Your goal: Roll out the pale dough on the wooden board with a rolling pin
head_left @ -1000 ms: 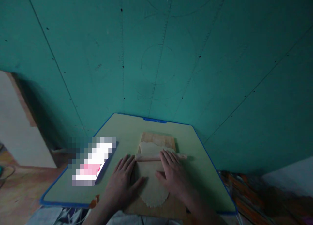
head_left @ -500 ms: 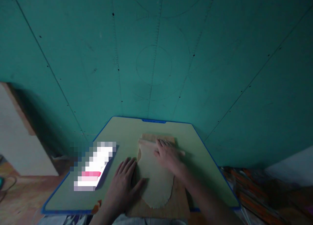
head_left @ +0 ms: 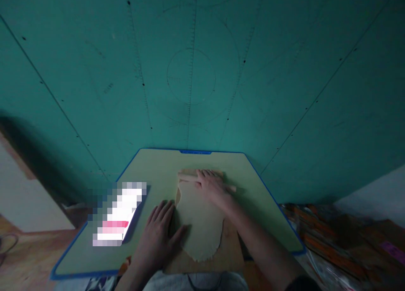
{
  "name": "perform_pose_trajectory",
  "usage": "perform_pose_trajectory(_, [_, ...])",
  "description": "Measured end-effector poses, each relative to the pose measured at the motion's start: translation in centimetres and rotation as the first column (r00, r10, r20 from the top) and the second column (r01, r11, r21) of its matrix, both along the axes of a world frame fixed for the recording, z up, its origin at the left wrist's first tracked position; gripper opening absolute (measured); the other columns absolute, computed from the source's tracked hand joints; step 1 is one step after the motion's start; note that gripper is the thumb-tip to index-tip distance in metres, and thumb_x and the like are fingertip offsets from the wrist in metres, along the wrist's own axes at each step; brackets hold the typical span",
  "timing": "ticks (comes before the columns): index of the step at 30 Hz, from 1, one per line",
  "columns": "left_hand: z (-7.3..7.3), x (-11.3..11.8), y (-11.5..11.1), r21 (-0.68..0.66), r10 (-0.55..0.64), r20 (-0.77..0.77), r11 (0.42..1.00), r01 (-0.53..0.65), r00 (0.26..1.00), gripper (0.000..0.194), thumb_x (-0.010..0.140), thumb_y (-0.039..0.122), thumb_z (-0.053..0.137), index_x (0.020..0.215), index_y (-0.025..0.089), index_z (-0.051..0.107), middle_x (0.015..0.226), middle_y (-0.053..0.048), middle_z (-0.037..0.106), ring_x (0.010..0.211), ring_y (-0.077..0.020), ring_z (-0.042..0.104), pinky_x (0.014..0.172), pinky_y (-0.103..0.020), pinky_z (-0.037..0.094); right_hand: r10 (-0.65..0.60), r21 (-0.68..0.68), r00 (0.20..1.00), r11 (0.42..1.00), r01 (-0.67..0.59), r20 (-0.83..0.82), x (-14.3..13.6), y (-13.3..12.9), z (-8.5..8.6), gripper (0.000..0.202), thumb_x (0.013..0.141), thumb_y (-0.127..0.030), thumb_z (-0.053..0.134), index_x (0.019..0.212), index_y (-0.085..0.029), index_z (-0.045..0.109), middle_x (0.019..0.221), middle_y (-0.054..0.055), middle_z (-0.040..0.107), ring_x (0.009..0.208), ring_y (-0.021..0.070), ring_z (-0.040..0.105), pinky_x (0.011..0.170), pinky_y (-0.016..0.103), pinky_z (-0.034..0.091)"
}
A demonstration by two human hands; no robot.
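A thin, pale sheet of dough (head_left: 200, 223) lies on a wooden board (head_left: 232, 251), its lower edge ragged. Across the far end of it runs a wooden rolling pin (head_left: 189, 178), slightly slanted. My right hand (head_left: 211, 184) is over the middle of the pin, fingers bent across it and gripping it. Both ends of the pin stick out beside the hand. My left hand (head_left: 161, 229) holds nothing; its fingers are spread along the board's left edge, and the thumb reaches over onto the dough.
The board rests on a pale table (head_left: 253, 223) with a blue rim, against a green wall (head_left: 196, 80). To the left lies a bright, pixelated device (head_left: 122, 213). Orange and brown bundled material (head_left: 316, 236) is on the floor at right; a white panel (head_left: 28, 198) leans at left.
My right hand has pushed the rolling pin slightly farther toward the board's far end, and the pin lies less slanted. The left hand stays in place. The whole view has shifted a little.
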State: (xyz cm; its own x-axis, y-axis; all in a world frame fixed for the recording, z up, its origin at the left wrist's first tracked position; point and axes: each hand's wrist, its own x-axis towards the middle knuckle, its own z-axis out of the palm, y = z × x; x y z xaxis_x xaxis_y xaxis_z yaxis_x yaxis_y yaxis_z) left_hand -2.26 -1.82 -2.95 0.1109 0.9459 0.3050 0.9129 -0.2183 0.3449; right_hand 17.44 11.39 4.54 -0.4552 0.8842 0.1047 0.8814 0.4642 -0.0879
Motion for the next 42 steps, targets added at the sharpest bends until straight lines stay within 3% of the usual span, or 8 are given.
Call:
perform_pose_trajectory(10, [-0.4,0.0,0.0,-0.005,-0.012,0.067,1.0,0.012,0.998,0.068,0.093,0.059,0.054,0.141,0.011,0.06,0.148,-0.019,0.059,0.143,-0.039,0.048,0.118,-0.06,0.041,0.124,0.091,0.99,0.989,-0.118,-0.072,0.6,-5.6,-1.4,0.05,0.101,-0.025,0.05,0.15,-0.014,0.047,0.147,0.016,0.058,0.132,0.0289,0.054,0.111,0.043,0.043])
perform_pose_trajectory(13, [-0.4,0.1,0.0,-0.014,0.0,0.066,1.0,0.001,0.998,0.067,0.093,0.058,0.053,0.14,0.011,0.06,0.147,-0.02,0.06,0.143,-0.0391,0.048,0.118,-0.061,0.04,0.112,0.068,0.991,0.992,-0.107,-0.078,1.7,-5.5,-1.3,0.047,0.102,-0.022,0.048,0.148,-0.016,0.049,0.141,0.014,0.063,0.127,0.0277,0.057,0.11,0.042,0.043])
perform_pose_trajectory(19, [2.0,0.1,3.0,-0.1,-0.017,0.099,0.995,0.026,0.995,0.054,0.099,0.045,0.045,0.141,0.014,0.057,0.145,-0.018,0.062,0.132,-0.0328,0.06,0.109,-0.051,0.05,-0.163,-0.074,0.985,0.984,0.159,-0.052,3.9,-2.8,-0.7,0.022,0.103,-0.025,0.05,0.12,-0.024,0.065,0.128,0.01,0.07,0.117,0.025,0.066,0.095,0.036,0.049])
perform_pose_trajectory(24, [3.9,0.0,6.7,-0.186,-0.07,-0.037,0.981,0.062,0.997,0.036,0.099,0.036,0.046,0.124,0.019,0.065,0.138,-0.019,0.066,0.125,-0.0312,0.065,0.106,-0.046,0.051,-0.38,-0.093,0.921,0.923,0.372,-0.09,7.1,-2.3,-1.3,0.023,0.106,-0.027,0.045,0.119,-0.021,0.063,0.112,0.013,0.074,0.097,0.0263,0.073,0.079,0.036,0.051])
perform_pose_trajectory(29, [4.5,0.1,8.4,-0.215,-0.062,-0.076,0.976,0.044,0.995,0.038,0.099,0.034,0.044,0.127,0.016,0.063,0.138,-0.022,0.064,0.12,-0.0329,0.068,0.1,-0.046,0.053,-0.514,-0.125,0.825,0.858,0.499,-0.237,9.7,-1.7,-0.8,0.029,0.108,-0.028,0.04,0.128,-0.017,0.058,0.117,0.017,0.073,0.105,0.0268,0.071,0.08,0.034,0.05])
perform_pose_trajectory(32, [4.8,0.5,9.1,-0.216,-0.042,-0.086,0.976,0.023,0.995,0.036,0.098,0.031,0.045,0.125,0.016,0.065,0.139,-0.021,0.064,0.113,-0.0322,0.071,0.096,-0.045,0.055,-0.521,-0.21,0.786,0.853,0.477,-0.333,10.2,-0.8,0.2,0.03,0.107,-0.031,0.042,0.126,-0.014,0.056,0.111,0.014,0.073,0.098,0.0229,0.072,0.073,0.029,0.051])
perform_pose_trajectory(37, [5.0,0.8,9.8,-0.182,-0.028,-0.058,0.983,0.017,0.998,0.036,0.099,0.025,0.039,0.114,0.017,0.071,0.124,-0.017,0.071,0.106,-0.0299,0.072,0.093,-0.042,0.056,-0.516,-0.433,0.759,0.835,0.34,-0.398,9.9,-0.1,0.8,0.026,0.098,-0.029,0.054,0.119,-0.015,0.062,0.075,0.001,0.069,0.054,0.0146,0.063,0.045,0.023,0.042])
perform_pose_trajectory(42, [3.7,0.5,10.0,-0.112,-0.051,0.009,0.992,0.052,0.999,0.039,0.098,0.027,0.042,0.124,0.018,0.069,0.132,-0.014,0.069,0.118,-0.0277,0.068,0.103,-0.041,0.053,-0.458,-0.499,0.788,0.837,0.225,-0.413,9.5,-1.3,0.0,0.004,0.085,-0.021,0.066,0.085,-0.018,0.068,0.066,-0.001,0.064,0.054,0.0119,0.057,0.043,0.021,0.03])
